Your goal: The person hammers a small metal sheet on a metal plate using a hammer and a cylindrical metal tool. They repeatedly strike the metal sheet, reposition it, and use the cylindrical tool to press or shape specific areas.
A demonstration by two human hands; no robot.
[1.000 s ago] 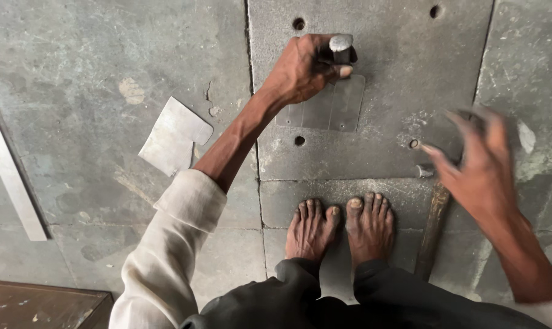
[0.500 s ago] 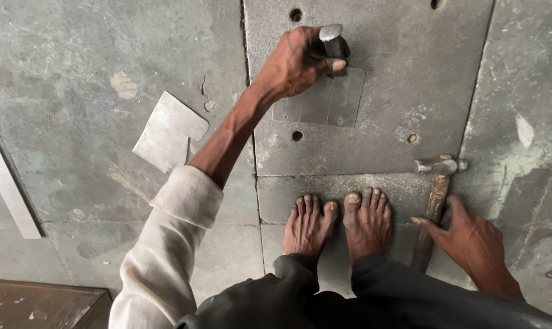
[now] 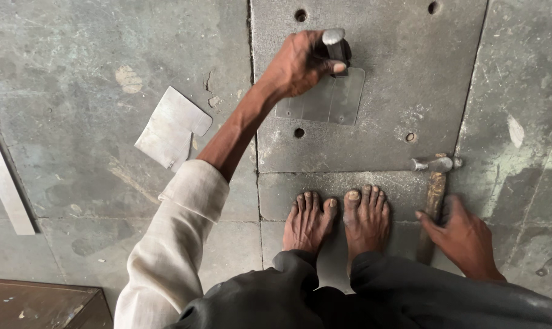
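My left hand [image 3: 303, 61] grips a short steel punch [image 3: 335, 44] held upright on a thin metal sheet piece [image 3: 331, 100]. That sheet lies on a square steel plate with holes [image 3: 404, 73] set into the floor. My right hand [image 3: 465, 234] rests low at the right, its fingers closing around the wooden handle of a hammer [image 3: 433, 192] lying on the floor. The hammer's metal head [image 3: 433, 163] points away from me. My bare feet [image 3: 340, 219] stand between the two hands.
A second cut metal sheet [image 3: 171, 127] lies on the floor to the left. A long pale metal strip [image 3: 4, 183] runs along the left edge. A brown wooden block [image 3: 38, 304] sits at the bottom left corner.
My right hand dropped from mid-air at the right down onto the hammer handle. My left hand stayed on the punch over the sheet.
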